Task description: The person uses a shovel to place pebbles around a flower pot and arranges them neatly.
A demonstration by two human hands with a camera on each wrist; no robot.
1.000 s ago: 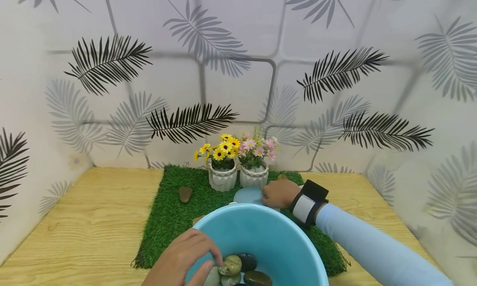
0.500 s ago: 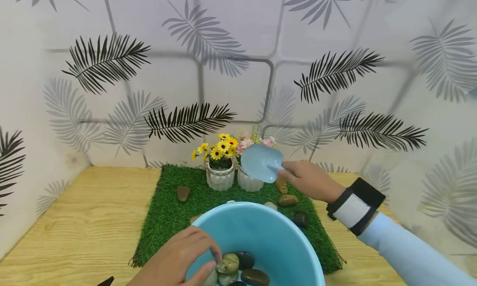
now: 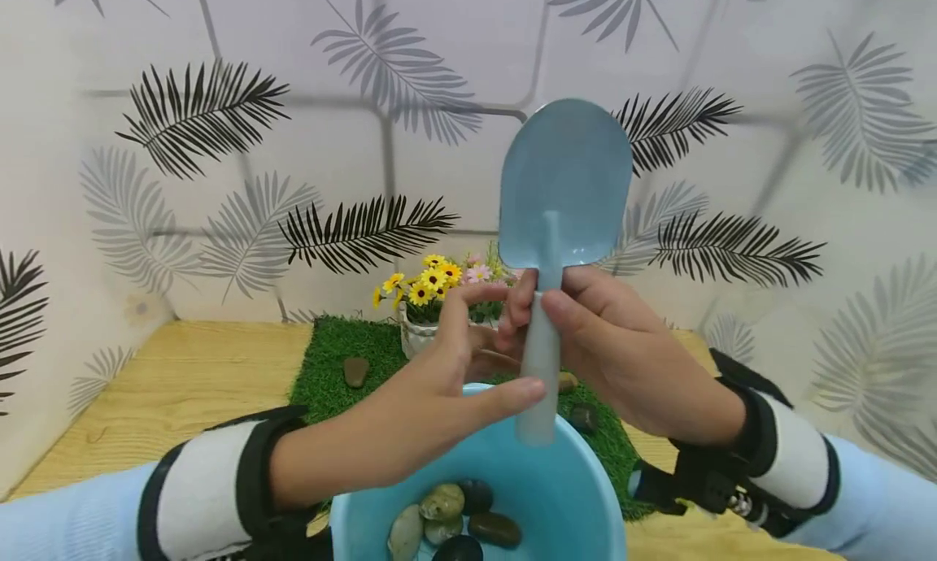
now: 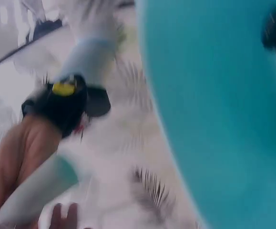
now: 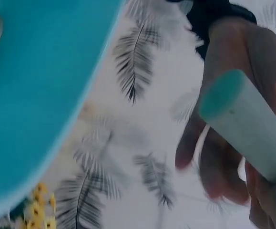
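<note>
Wooden table | green mat on it | bucket, footing unclear

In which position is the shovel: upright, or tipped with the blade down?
Upright: in the head view, the shovel has its blade above its handle, which the right hand grips.

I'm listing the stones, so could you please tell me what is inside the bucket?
The bucket shows a brown stone, a mottled stone, two black stones and two greyish stones; anything beneath them is covered, and its near side is cropped.
</note>
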